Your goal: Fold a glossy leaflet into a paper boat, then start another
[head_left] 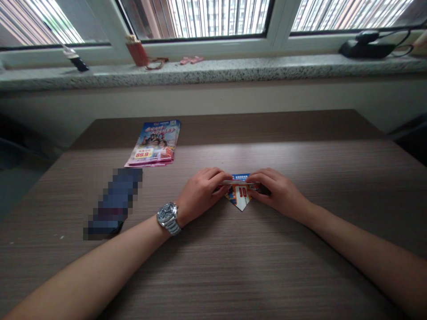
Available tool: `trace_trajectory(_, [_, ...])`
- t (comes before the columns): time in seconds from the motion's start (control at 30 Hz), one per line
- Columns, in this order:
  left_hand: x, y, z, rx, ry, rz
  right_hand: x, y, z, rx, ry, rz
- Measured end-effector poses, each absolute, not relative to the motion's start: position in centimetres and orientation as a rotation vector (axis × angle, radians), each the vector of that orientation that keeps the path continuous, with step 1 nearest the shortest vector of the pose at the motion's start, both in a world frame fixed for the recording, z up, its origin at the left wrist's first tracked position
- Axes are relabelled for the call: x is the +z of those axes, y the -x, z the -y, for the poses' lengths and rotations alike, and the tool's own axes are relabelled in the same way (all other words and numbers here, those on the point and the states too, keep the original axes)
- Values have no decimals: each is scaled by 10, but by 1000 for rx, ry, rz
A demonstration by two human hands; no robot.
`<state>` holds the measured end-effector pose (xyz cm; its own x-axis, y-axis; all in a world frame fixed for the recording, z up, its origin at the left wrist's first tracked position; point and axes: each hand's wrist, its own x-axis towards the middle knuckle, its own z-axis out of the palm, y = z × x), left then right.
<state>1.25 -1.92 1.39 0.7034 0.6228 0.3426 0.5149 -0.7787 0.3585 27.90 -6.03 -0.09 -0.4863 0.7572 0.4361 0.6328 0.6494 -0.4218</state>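
Head view's got the folded leaflet (241, 198) at three o'clock from left hand (202, 193), nine from right hand (280, 192), both pinching it, fingers nearly closed.

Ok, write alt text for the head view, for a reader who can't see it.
A person's left hand, with a silver watch at the wrist, and right hand hold a folded printed paper, pointed toward the viewer, at a brown table. A stack of flyers and a pixelated dark object lie to the left; a speckled windowsill runs behind, below windows.
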Motion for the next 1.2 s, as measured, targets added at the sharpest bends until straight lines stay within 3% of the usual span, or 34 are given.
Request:
trace_trajectory(0.43, [11, -10, 16, 718, -2630, -1020, -2, -278, 61, 296, 1061, 2277])
trace_trajectory(1.2, [14, -9, 19, 629, -2833, -792, 5, -280, 64, 318, 954, 2369])
